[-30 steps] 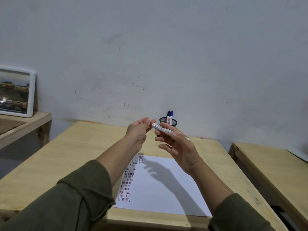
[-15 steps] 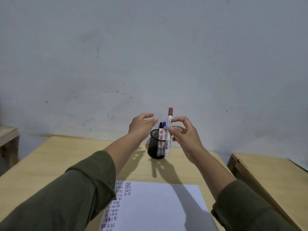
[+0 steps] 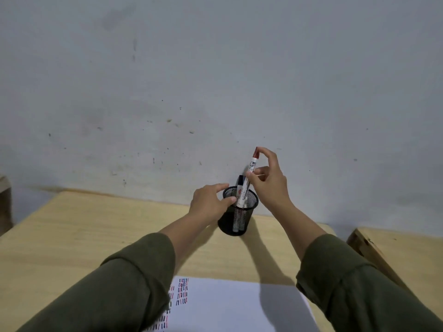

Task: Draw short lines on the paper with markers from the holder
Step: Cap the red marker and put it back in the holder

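The paper (image 3: 230, 307) lies nearest on the table (image 3: 96, 224), short red, blue and black lines down its left side. Beyond it, the left hand (image 3: 208, 202) has its fingers curled on the rim of the black mesh holder (image 3: 229, 224). The right hand (image 3: 268, 183) pinches the red-capped marker (image 3: 250, 171), its lower end inside the holder beside 1, perhaps 2, other markers (image 3: 240, 182)

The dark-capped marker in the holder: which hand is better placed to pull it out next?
Probably the right hand: it pinches the red marker just above the holder, beside the dark-capped marker. The left hand grips the rim.
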`<state>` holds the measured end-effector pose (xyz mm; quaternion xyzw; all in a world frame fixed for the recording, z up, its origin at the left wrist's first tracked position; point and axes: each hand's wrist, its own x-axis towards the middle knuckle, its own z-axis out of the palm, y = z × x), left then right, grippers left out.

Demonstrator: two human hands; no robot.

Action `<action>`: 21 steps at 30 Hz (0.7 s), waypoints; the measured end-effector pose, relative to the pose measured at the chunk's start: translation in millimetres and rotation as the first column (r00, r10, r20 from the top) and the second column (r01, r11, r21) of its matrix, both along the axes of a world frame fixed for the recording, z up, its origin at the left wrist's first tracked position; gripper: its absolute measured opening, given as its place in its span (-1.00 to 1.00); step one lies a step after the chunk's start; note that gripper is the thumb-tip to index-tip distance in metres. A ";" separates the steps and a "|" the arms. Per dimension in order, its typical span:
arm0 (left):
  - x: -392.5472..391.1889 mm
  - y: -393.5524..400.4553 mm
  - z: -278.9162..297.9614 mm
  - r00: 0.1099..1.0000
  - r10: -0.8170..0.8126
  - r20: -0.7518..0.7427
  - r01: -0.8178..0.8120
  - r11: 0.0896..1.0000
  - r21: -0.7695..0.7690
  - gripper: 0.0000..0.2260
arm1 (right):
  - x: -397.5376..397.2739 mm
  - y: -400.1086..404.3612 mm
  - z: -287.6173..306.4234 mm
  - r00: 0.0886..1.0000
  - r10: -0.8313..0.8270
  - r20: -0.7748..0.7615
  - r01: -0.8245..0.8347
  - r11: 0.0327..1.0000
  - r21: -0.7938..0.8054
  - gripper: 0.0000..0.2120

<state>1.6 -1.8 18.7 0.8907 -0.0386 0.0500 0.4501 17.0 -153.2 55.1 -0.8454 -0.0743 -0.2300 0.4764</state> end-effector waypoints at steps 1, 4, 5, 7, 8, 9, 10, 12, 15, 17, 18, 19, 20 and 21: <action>1.4 0.2 -1.4 1.000 -0.007 0.003 0.007 1.000 0.010 -0.55 | 2.4 1.4 -1.5 1.000 -0.017 0.008 0.017 1.000 0.005 -0.43; 4.9 1.0 -5.1 1.000 -0.015 0.004 0.015 1.000 0.015 -0.56 | 7.8 4.8 -2.3 0.999 -0.038 0.036 0.037 0.999 0.028 -0.34; 6.3 1.2 -6.5 1.000 -0.014 0.003 0.014 1.000 0.012 -0.56 | 9.2 5.5 -2.9 0.999 -0.036 0.038 0.035 0.999 0.020 -0.33; 8.6 1.2 -9.0 1.000 -0.012 -0.001 0.012 1.000 0.007 -0.58 | 12.0 6.6 -5.8 0.999 -0.026 0.025 0.027 1.000 -0.016 -0.33; 9.5 0.9 -10.4 1.000 -0.011 -0.003 0.011 1.000 0.006 -0.58 | 13.8 7.1 -7.9 1.000 -0.022 0.010 0.022 0.999 -0.040 -0.34; 10.3 0.7 -11.4 1.000 -0.008 -0.002 0.008 1.000 0.007 -0.59 | 15.7 7.3 -10.6 1.000 -0.019 -0.010 0.018 0.998 -0.064 -0.35; 10.9 0.6 -12.3 1.000 -0.004 -0.003 0.004 1.000 0.006 -0.59 | 17.4 7.7 -13.0 0.999 -0.016 -0.033 0.013 0.996 -0.089 -0.36; 12.2 0.5 -13.4 1.000 0.007 -0.002 -0.007 1.000 -0.004 -0.60 | 19.9 8.9 -17.6 0.997 -0.003 -0.075 -0.008 0.990 -0.144 -0.37; 14.1 0.5 -13.3 1.000 0.014 0.009 -0.014 1.000 -0.009 -0.60 | 20.8 11.2 -23.0 0.994 0.018 -0.104 -0.039 0.978 -0.203 -0.39; 15.6 0.2 -14.2 1.000 0.019 0.006 -0.019 1.000 -0.025 -0.61 | 21.6 13.1 -25.7 0.992 0.031 -0.124 -0.059 0.971 -0.233 -0.41; 16.0 -0.1 -14.9 1.000 0.023 0.003 -0.023 0.999 -0.031 -0.61 | 22.2 14.0 -27.0 0.989 0.035 -0.141 -0.070 0.965 -0.251 -0.42; 16.4 -0.5 -15.7 1.000 0.028 0.002 -0.028 0.999 -0.036 -0.61 | 22.7 14.8 -28.2 0.987 0.041 -0.154 -0.083 0.958 -0.273 -0.43; 17.0 -0.5 -16.6 1.000 0.032 0.002 -0.031 0.999 -0.038 -0.60 | 23.5 15.3 -29.5 0.986 0.046 -0.162 -0.093 0.951 -0.295 -0.44; 17.1 -0.6 -17.0 0.999 0.033 0.002 -0.033 0.999 -0.038 -0.60 | 23.9 15.6 -30.7 0.985 0.050 -0.163 -0.099 0.945 -0.312 -0.46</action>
